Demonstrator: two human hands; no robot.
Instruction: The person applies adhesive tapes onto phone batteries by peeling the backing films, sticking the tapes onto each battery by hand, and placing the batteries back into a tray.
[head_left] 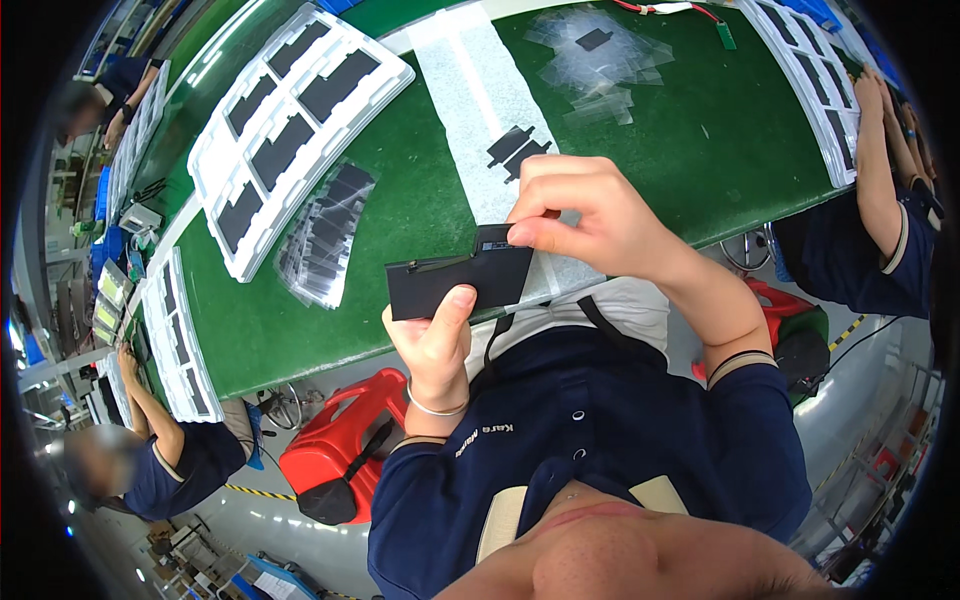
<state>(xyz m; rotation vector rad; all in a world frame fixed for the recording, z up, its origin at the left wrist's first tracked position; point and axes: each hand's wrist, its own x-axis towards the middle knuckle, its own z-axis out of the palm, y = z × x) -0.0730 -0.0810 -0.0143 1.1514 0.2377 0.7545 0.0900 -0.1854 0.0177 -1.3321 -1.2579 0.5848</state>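
Black and flat, the rectangular cell (pixel 458 282) sits in the air between both hands, just above the near edge of the green bench (pixel 700 140). The left hand (pixel 435 350) holds it from below, thumb pressed against its face and the other fingers curled behind it. The right hand (pixel 590 215) comes over the top edge, its thumb and forefinger pinched narrow on a small dark tab at the upper right corner of the cell (whether they are peeling something off or pressing it down, I cannot tell). On the bench beyond, a white strip (pixel 490 110) runs away from the person, with two small dark pieces (pixel 518 150) lying on it. To the left lies a white tray (pixel 295 120) with black cells in its pockets, and beside it a loose heap of dark cells in clear wrap (pixel 325 235). Farther back, a scatter of clear film pieces (pixel 600 60) lies near the far edge. Judging from this, the work on the held cell looks to be in mid-step: the corner is in hand and the cell has not been set down, while the tray is already filled and the heap beside it looks untouched. A second tray (pixel 810 80) lies at the right, by another person's arm (pixel 880 180).
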